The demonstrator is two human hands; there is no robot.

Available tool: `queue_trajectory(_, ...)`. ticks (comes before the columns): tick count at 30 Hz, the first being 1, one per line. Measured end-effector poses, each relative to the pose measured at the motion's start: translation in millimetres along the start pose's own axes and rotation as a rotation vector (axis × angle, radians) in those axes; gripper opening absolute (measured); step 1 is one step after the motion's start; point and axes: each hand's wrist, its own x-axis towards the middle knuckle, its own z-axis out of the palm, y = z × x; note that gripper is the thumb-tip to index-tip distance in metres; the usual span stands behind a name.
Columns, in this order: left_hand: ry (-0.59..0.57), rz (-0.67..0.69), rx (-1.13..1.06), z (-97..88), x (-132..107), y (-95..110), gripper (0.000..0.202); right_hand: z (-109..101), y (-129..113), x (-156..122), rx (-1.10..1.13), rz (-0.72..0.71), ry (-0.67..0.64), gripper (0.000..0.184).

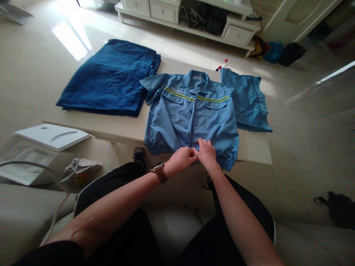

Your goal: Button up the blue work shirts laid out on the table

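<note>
Well to the left of the hands lay a white flat box [51, 136]; farther forward on that side, a folded navy garment [109, 77] rested on a pale table [255, 149], and it looked thick but soft; the left hand [181, 157], with a brown-strapped wristwatch [160, 172] on its wrist, was closed, and its fingers were gathered on the front edge of a light blue work shirt [191, 114], near the bottom hem; this shirt lay flat on the table, directly ahead of the hands, with its collar far from them and two yellow stripes across its chest; its cloth seemed light, limp and not fragile, so it would likely bend and slide easily; the best place to take hold of it seemed the doubled front edge or the hem, close to the fingers; just beside the left hand, the right hand [206, 153] was also closed on this edge, with its fingers bent downward and almost touching the left hand; the fingers hid the small part between them, so I could not tell exactly what they pinched; to the right of the hands, a light blue garment [246, 99] lay just beside the shirt.
</note>
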Motion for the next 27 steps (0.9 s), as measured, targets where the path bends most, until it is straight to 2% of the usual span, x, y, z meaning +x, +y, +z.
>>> queue_trajectory(2, 0.185, 0.043, 0.187, -14.4, 12.8, -10.7, 0.014, 0.9, -3.8, -1.1, -0.043, -0.029, 0.004, 0.03)
queue_trajectory(5, 0.305, 0.028, 0.308, -20.8, 28.5, -30.4, 0.021, 2.1, -9.5, -2.1, -0.105, -0.087, 0.003, 0.031)
queue_trajectory(9, 0.313, -0.001, 0.304, -13.3, 39.8, -46.6, 0.023, 3.0, -11.4, -0.9, -0.148, -0.107, 0.006, 0.027)
queue_trajectory(14, 0.323, -0.018, 0.287, -7.8, 39.8, -45.4, 0.018, 4.5, -3.2, 2.7, -0.067, -0.102, 0.021, 0.021)
queue_trajectory(17, 0.326, -0.025, 0.284, -7.4, 37.4, -41.4, 0.01, 7.0, 3.0, 5.7, 0.06, -0.077, 0.022, 0.014)
queue_trajectory(20, 0.333, -0.006, 0.241, -8.1, 35.9, -35.9, 0.007, 5.9, 7.9, 9.1, 0.265, -0.024, 0.08, 0.017)
queue_trajectory(24, 0.347, 0.128, 0.185, -13.3, 34.4, -25.1, 0.012, -4.4, 12.6, 12.8, 0.598, 0.047, 0.255, 0.02)
queue_trajectory(27, 0.33, 0.193, 0.127, -18.9, 33.1, -16.5, 0.012, -12.4, 14.5, 14.3, 0.867, 0.061, 0.282, 0.029)
